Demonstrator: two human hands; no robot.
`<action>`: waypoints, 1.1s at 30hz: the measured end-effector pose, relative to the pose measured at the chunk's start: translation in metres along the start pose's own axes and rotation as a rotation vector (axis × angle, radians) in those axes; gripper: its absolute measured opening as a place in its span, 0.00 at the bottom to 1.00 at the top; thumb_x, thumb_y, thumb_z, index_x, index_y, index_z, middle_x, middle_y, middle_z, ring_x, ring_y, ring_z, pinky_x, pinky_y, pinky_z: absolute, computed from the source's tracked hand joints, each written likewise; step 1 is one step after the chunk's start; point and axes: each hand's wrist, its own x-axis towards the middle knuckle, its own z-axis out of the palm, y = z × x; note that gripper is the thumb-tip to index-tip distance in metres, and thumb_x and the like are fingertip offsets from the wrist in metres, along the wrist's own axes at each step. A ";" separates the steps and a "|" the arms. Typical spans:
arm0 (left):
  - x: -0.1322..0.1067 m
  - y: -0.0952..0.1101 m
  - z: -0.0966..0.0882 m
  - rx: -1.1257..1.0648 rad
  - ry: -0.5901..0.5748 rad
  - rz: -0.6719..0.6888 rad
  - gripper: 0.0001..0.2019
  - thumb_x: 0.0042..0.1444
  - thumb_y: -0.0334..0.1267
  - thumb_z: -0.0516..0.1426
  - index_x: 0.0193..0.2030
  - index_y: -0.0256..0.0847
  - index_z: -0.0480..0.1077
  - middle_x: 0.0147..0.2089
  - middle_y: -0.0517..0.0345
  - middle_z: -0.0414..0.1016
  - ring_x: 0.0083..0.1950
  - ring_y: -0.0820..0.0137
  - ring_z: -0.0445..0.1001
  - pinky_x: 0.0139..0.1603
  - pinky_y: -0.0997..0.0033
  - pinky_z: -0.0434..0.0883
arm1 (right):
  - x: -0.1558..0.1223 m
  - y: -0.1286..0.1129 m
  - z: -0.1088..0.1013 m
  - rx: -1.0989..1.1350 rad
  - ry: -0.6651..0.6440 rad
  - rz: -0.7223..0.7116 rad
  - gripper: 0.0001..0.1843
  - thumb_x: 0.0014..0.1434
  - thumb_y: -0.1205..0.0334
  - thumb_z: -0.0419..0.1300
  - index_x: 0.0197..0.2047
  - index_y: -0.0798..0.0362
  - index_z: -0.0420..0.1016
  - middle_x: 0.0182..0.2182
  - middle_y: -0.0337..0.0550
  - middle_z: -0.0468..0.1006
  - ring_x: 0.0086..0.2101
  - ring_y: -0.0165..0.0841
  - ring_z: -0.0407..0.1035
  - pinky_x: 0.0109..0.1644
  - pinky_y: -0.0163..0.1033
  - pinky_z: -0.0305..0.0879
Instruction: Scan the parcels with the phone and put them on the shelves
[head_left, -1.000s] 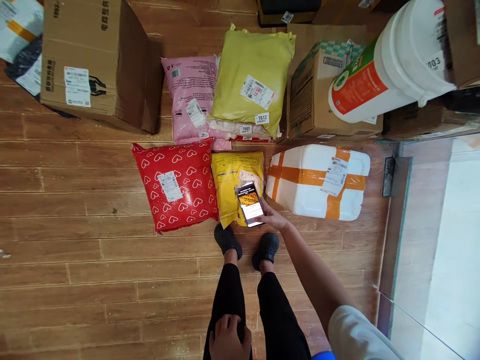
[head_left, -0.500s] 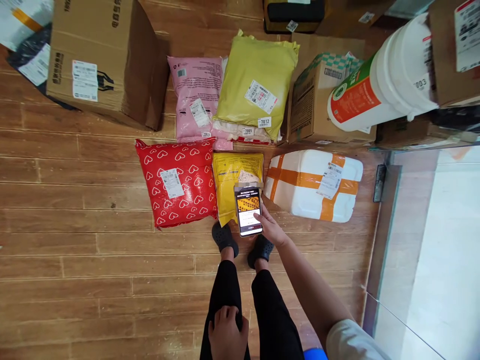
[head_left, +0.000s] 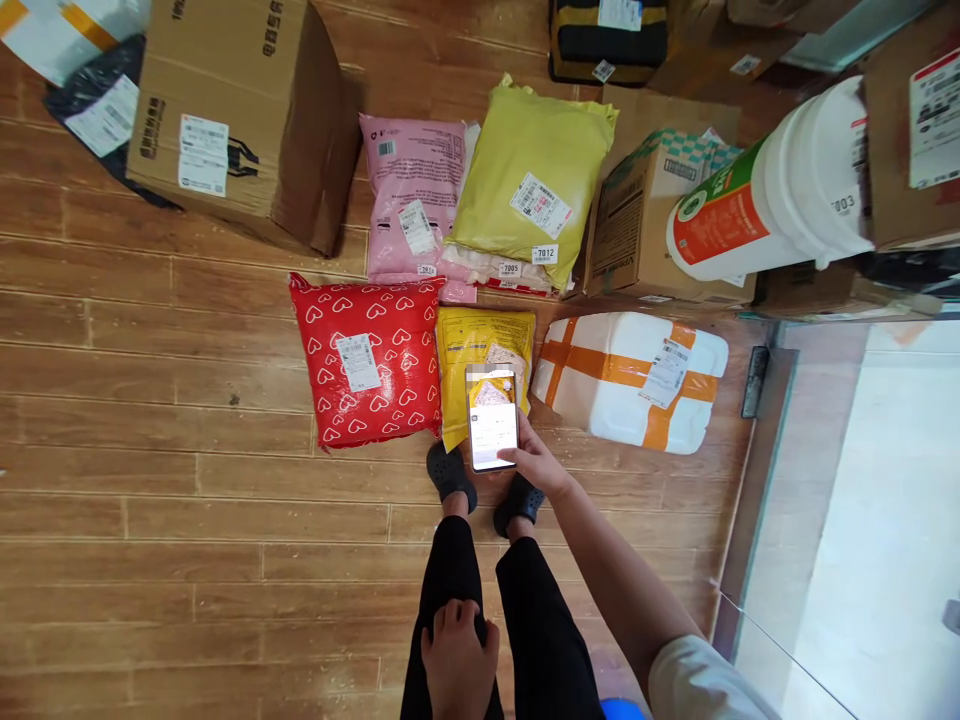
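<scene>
My right hand (head_left: 541,458) grips a smartphone (head_left: 491,440), with its thumb on the lower part of the lit screen. A small picture shows at the top of the screen, above a pale panel. Directly beneath the phone lies a yellow mailer bag (head_left: 465,345) with a white label, partly covered by the phone. My left hand (head_left: 460,655) rests over my left knee, holding nothing, with its fingers laid along the black trouser leg. Left of the yellow bag, a red heart-patterned parcel (head_left: 397,385) lies on the floor. To the right sits a white foam box (head_left: 604,410) with orange tape.
Behind stand a large cardboard box (head_left: 225,70), a pink parcel (head_left: 405,190), a green-yellow parcel (head_left: 540,130) and a carton (head_left: 622,220). A white bucket (head_left: 806,200) lies on its side at the right. A glass panel (head_left: 840,450) edges the wooden floor (head_left: 187,520).
The phone's screen has switched from a dark page with a pop-up to a brighter one, and my right thumb is lower on it. The view has shifted slightly.
</scene>
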 end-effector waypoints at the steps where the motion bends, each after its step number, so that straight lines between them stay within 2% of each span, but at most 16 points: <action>1: 0.000 0.000 -0.001 0.002 -0.014 0.002 0.14 0.59 0.43 0.49 0.43 0.45 0.74 0.47 0.54 0.74 0.55 0.62 0.68 0.54 0.58 0.59 | -0.001 0.000 0.002 0.006 -0.008 -0.005 0.51 0.50 0.63 0.68 0.69 0.34 0.45 0.56 0.44 0.74 0.41 0.42 0.76 0.30 0.42 0.79; 5: 0.001 -0.002 -0.003 0.016 -0.035 0.003 0.15 0.59 0.43 0.49 0.44 0.45 0.74 0.48 0.53 0.74 0.56 0.61 0.67 0.56 0.57 0.59 | -0.002 -0.002 0.011 0.021 -0.029 -0.016 0.54 0.49 0.62 0.70 0.70 0.33 0.43 0.62 0.45 0.68 0.45 0.44 0.75 0.36 0.45 0.80; 11: 0.003 -0.009 0.002 0.003 -0.050 0.027 0.15 0.59 0.42 0.49 0.44 0.45 0.75 0.48 0.52 0.74 0.57 0.58 0.67 0.60 0.50 0.56 | 0.005 0.000 0.028 0.017 -0.055 -0.012 0.51 0.51 0.60 0.69 0.70 0.33 0.43 0.61 0.45 0.68 0.48 0.46 0.74 0.37 0.46 0.80; 13: 0.006 -0.010 0.005 0.036 -0.077 0.025 0.15 0.59 0.41 0.49 0.46 0.46 0.75 0.50 0.51 0.74 0.59 0.57 0.66 0.61 0.47 0.55 | 0.009 0.007 0.031 0.016 -0.080 -0.008 0.51 0.52 0.59 0.69 0.70 0.34 0.42 0.61 0.45 0.69 0.50 0.47 0.73 0.39 0.48 0.80; 16: 0.011 -0.008 0.013 0.092 -0.118 0.015 0.17 0.59 0.40 0.49 0.50 0.45 0.74 0.52 0.49 0.74 0.59 0.56 0.66 0.61 0.46 0.56 | 0.013 0.026 0.032 0.012 -0.111 -0.006 0.52 0.52 0.59 0.69 0.70 0.35 0.41 0.61 0.43 0.68 0.57 0.46 0.67 0.49 0.51 0.77; 18: 0.014 -0.003 0.021 0.114 -0.125 0.014 0.18 0.59 0.39 0.48 0.51 0.44 0.74 0.53 0.48 0.74 0.59 0.55 0.66 0.60 0.45 0.57 | 0.015 0.042 0.032 0.015 -0.147 0.014 0.53 0.51 0.59 0.70 0.70 0.36 0.41 0.61 0.42 0.68 0.58 0.45 0.66 0.54 0.51 0.75; 21: 0.015 0.009 0.042 0.126 -0.120 0.029 0.20 0.59 0.37 0.48 0.54 0.43 0.73 0.54 0.47 0.74 0.58 0.54 0.67 0.61 0.42 0.56 | 0.015 0.066 0.032 0.031 -0.249 0.097 0.50 0.52 0.56 0.69 0.68 0.34 0.41 0.58 0.44 0.71 0.48 0.44 0.75 0.44 0.52 0.79; 24: 0.018 0.030 0.073 0.087 -0.156 0.087 0.20 0.59 0.34 0.48 0.54 0.42 0.73 0.54 0.47 0.74 0.55 0.55 0.70 0.62 0.44 0.57 | 0.011 0.084 0.029 0.049 -0.348 0.171 0.48 0.54 0.56 0.69 0.67 0.32 0.42 0.57 0.43 0.71 0.42 0.41 0.77 0.36 0.47 0.80; 27: 0.026 0.059 0.111 -0.045 -0.288 0.134 0.20 0.54 0.29 0.50 0.51 0.43 0.73 0.51 0.50 0.75 0.53 0.59 0.72 0.54 0.57 0.66 | 0.004 0.093 0.016 0.059 -0.419 0.216 0.45 0.54 0.57 0.69 0.65 0.32 0.44 0.58 0.43 0.69 0.42 0.39 0.77 0.36 0.43 0.79; 29: 0.034 0.081 0.135 -0.129 -0.398 0.118 0.21 0.52 0.25 0.51 0.51 0.43 0.72 0.50 0.51 0.75 0.52 0.62 0.73 0.50 0.65 0.68 | 0.000 0.096 0.003 0.028 -0.442 0.247 0.45 0.55 0.55 0.69 0.65 0.36 0.44 0.56 0.45 0.70 0.42 0.38 0.77 0.37 0.43 0.79; 33: 0.049 0.121 0.164 -0.158 -0.542 0.069 0.22 0.54 0.22 0.49 0.53 0.42 0.71 0.54 0.47 0.72 0.52 0.63 0.75 0.48 0.68 0.69 | -0.003 0.096 -0.029 -0.100 -0.457 0.305 0.48 0.55 0.51 0.68 0.67 0.41 0.39 0.53 0.49 0.71 0.41 0.37 0.75 0.39 0.44 0.78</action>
